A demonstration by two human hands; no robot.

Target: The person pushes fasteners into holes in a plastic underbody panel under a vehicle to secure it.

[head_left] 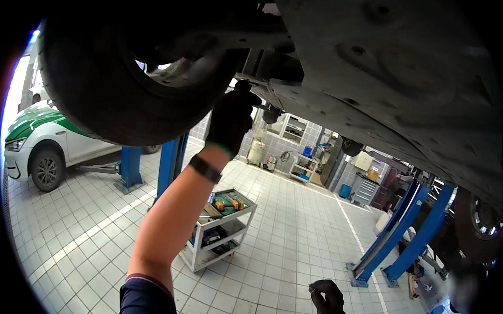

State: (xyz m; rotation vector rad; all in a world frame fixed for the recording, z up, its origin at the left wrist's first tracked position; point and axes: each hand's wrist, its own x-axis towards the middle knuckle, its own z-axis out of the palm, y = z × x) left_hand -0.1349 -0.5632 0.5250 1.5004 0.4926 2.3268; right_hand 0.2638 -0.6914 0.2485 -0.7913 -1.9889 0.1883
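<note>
My left hand [232,120], in a black glove, reaches up beside the car's tyre [145,113]. Its fingers look curled at the edge of the car's underside [381,75]; what they hold, if anything, is lost in the dark. A small dark part [271,115] hangs just right of that hand. Low in the view, my right hand [327,301], also black-gloved, is well below the car, with finger and thumb drawn together. Whatever is in that pinch is too small to name.
A tool trolley [230,235] with a yellow-and-black power tool [222,205] stands below my left arm. Blue lift posts [174,162] rise behind it, and more blue posts [395,235] stand right. A green-and-white car [51,142] is at the left.
</note>
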